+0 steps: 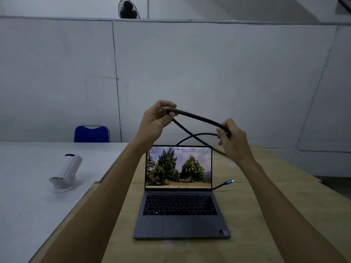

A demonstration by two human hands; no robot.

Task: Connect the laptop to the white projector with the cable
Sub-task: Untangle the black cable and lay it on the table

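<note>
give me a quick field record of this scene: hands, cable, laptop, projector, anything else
left hand: raised above the laptop, gripping the cable
right hand: raised, gripping the same cable
cable: black, stretched between both hands, looped behind the screen
plug: blue and gold, loose on the table right of the screen, not plugged in
laptop: open, screen on, on the wooden table
projector: white, on the grey table to the left, no cable attached
chair: blue, behind the grey table
</note>
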